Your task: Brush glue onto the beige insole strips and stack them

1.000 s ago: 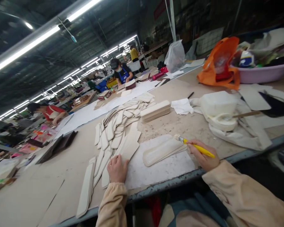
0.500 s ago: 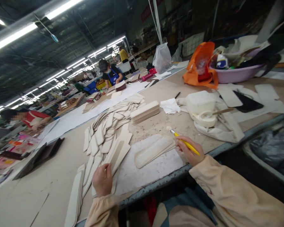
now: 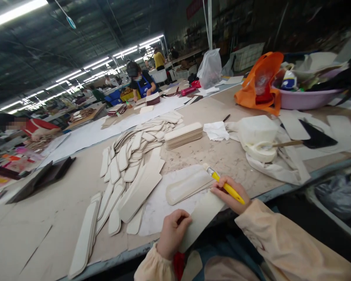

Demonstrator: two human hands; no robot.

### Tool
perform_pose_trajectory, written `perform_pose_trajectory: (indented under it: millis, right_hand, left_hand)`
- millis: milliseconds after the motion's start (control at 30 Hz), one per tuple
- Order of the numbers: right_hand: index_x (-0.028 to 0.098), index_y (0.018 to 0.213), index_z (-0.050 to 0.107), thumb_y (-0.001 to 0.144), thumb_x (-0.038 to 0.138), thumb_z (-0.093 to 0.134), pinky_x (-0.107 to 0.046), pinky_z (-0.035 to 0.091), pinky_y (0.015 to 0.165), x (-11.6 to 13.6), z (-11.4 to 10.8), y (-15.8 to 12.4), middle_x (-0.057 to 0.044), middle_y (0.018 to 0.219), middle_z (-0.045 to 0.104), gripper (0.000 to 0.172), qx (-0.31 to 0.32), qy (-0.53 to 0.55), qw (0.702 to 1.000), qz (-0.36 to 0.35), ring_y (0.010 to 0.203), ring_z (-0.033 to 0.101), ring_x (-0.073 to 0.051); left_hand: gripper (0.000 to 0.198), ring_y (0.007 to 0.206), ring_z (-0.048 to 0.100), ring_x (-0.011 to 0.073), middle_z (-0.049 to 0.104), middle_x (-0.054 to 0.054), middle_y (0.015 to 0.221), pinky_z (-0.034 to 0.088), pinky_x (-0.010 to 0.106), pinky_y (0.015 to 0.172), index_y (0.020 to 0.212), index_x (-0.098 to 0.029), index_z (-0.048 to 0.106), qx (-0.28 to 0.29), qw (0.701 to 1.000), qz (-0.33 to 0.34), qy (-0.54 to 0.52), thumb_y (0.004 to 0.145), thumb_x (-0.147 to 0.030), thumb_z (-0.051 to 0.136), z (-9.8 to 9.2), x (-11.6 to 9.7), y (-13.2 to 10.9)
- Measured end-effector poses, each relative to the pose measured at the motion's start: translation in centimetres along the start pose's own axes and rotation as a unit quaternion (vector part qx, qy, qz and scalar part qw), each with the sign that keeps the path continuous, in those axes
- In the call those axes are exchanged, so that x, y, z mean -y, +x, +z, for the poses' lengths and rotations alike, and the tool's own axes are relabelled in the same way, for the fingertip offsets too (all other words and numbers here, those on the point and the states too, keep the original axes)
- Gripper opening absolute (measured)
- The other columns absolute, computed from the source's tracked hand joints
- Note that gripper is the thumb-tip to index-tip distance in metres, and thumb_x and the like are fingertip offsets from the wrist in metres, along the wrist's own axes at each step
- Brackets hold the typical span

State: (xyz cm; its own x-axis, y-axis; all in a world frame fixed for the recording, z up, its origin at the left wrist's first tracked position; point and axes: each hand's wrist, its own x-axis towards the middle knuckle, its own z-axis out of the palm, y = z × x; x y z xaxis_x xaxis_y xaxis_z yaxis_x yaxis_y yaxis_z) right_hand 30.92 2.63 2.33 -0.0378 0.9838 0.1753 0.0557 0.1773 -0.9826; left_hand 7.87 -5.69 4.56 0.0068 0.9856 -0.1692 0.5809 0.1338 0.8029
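Observation:
My left hand [image 3: 174,230] is closed on the near end of a flat cream panel [image 3: 204,216], tilted at the table's front edge. My right hand [image 3: 232,194] grips a yellow-handled paintbrush [image 3: 233,193], bristles pointing up and left, and its fingers meet the panel's far end. Beyond the hands, a few rounded cream pieces [image 3: 183,186] lie overlapped on a white sheet [image 3: 153,218]. Left of the sheet is a loose spread of similar strips [image 3: 143,187]. Behind it sits a neat stack of strips [image 3: 183,136].
A white tub [image 3: 259,132] with a flat stick [image 3: 288,143] stands right, near a crumpled white cloth [image 3: 216,130]. Farther back are an orange bag [image 3: 259,84] and a lilac basin [image 3: 310,97]. Dark panels [image 3: 42,179] lie left. Co-workers bend over other tables.
My left hand has moved right and nearer, bringing a panel from the loose strips to the table's front edge. The fingers of my right hand now touch it, still gripping the paintbrush.

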Motion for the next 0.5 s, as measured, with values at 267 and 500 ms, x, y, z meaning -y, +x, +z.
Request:
perform_pose_trajectory:
  millis: [267, 500]
  right_hand:
    - [0.023, 0.082, 0.050, 0.076, 0.047, 0.065, -0.029, 0.048, 0.064, -0.2, -0.2, 3.5, -0.001, 0.077, 0.066, 0.029, -0.081, -0.098, 0.991, -0.027, 0.067, 0.060, -0.017]
    - [0.023, 0.082, 0.050, 0.078, 0.045, 0.063, -0.027, 0.045, 0.065, -0.7, 0.2, 7.3, 0.000, 0.073, 0.064, 0.026, -0.071, -0.178, 0.981, -0.042, 0.065, 0.059, -0.016]
  left_hand:
    - [0.037, 0.077, 0.063, 0.0187, 0.072, 0.006, 0.086, 0.051, 0.030, 0.069, 0.095, -0.016, 0.072, -0.012, 0.983, -0.071, -0.168, 0.070, -0.042, 0.070, -4.2, 3.0, 1.6]
    - [0.046, 0.055, 0.053, 0.0092, 0.059, -0.004, 0.063, 0.042, 0.022, 0.053, 0.098, -0.014, 0.062, -0.143, 0.974, -0.093, -0.151, 0.064, -0.043, 0.073, -5.3, 4.0, 7.0]
